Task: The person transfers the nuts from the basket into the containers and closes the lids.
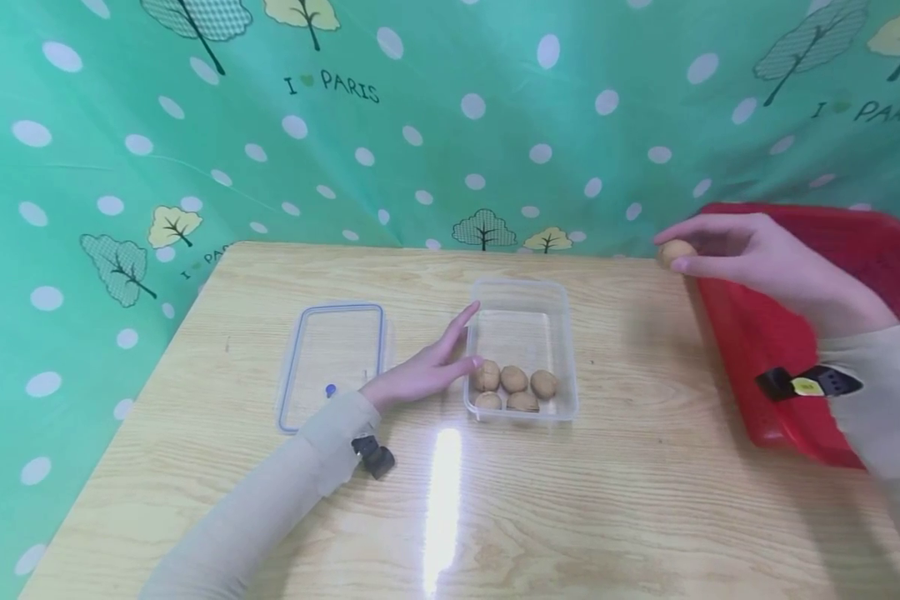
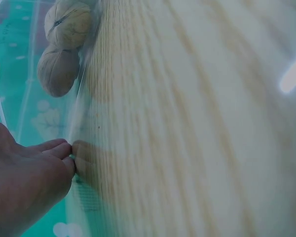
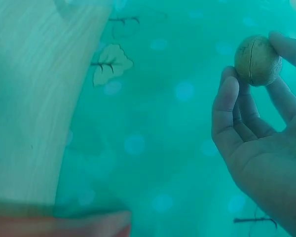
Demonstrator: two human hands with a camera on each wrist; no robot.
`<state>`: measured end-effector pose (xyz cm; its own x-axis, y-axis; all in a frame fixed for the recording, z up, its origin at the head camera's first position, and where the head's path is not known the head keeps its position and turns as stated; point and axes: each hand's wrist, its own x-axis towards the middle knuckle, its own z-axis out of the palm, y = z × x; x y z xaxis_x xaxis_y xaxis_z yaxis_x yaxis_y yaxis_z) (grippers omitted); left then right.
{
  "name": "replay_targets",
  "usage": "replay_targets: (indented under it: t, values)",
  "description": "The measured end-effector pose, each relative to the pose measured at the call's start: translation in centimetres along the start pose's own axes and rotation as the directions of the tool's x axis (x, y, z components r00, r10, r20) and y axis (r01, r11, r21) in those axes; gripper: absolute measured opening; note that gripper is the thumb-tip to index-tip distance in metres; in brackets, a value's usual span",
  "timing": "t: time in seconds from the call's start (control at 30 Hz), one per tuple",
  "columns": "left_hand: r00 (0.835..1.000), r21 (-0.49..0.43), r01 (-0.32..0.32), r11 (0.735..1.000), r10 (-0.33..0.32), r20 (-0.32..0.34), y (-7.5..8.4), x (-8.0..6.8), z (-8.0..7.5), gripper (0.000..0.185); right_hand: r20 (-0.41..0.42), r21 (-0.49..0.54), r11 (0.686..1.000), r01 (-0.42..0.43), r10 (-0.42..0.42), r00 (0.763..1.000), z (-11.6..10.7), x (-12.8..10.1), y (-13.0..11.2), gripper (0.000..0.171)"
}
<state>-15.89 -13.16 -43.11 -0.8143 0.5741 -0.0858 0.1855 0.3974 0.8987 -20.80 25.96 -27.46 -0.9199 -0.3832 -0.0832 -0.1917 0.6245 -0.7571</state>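
My right hand (image 1: 757, 258) pinches a walnut (image 1: 676, 252) between thumb and fingers, above the left rim of a red basket (image 1: 727, 367). The right wrist view shows the same walnut (image 3: 258, 60) with its seam facing the camera. A clear plastic container (image 1: 521, 296) stands mid-table, with several walnuts (image 1: 513, 379) gathered at its near end. My left hand (image 1: 429, 367) rests against the container's left side, fingers extended and thumb at the rim. In the left wrist view, walnuts (image 2: 59, 71) show through the container wall beside the left hand (image 2: 32, 177).
A clear lid with a blue seal (image 1: 337, 307) lies on the wooden table (image 1: 615, 517) left of the container. Behind the table hangs a green patterned cloth (image 1: 450, 108). The basket stands at the right; its inside is partly hidden by the right arm.
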Motion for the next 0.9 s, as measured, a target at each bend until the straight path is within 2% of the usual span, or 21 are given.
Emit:
replay_targets:
  t: [0.1,0.3,0.43,0.5,0.73,0.9]
  values:
    - [1.000,0.002,-0.003,1.000,0.003,-0.001,0.0,0.0,0.0,0.078,0.027,0.014,0.999,0.029,-0.029,0.999,0.9,0.2,0.0,0.036]
    - [1.000,0.000,0.008,1.000,-0.008,0.001,0.0,0.0,0.0,0.078,0.063,0.035,0.990,0.139,-0.141,0.988,2.9,0.9,0.0,0.032]
    - [1.000,-0.004,0.010,1.000,-0.010,0.006,0.1,0.1,0.0,0.078,0.083,0.064,0.987,0.147,-0.152,0.985,4.2,1.2,0.0,0.033]
    - [1.000,-0.008,0.014,1.000,-0.014,0.013,0.6,0.0,-0.1,0.078,0.102,0.076,0.985,0.156,-0.164,0.981,4.8,1.3,0.1,0.033]
    - [1.000,-0.014,0.014,1.000,-0.014,0.024,3.8,-1.3,-0.5,0.076,0.175,0.095,0.967,0.235,-0.249,0.952,6.5,2.1,-0.1,0.033]
    - [1.000,-0.017,0.012,1.000,-0.011,0.023,3.5,-1.1,-0.5,0.076,0.206,0.098,0.958,0.269,-0.284,0.936,8.1,3.0,-0.2,0.030]
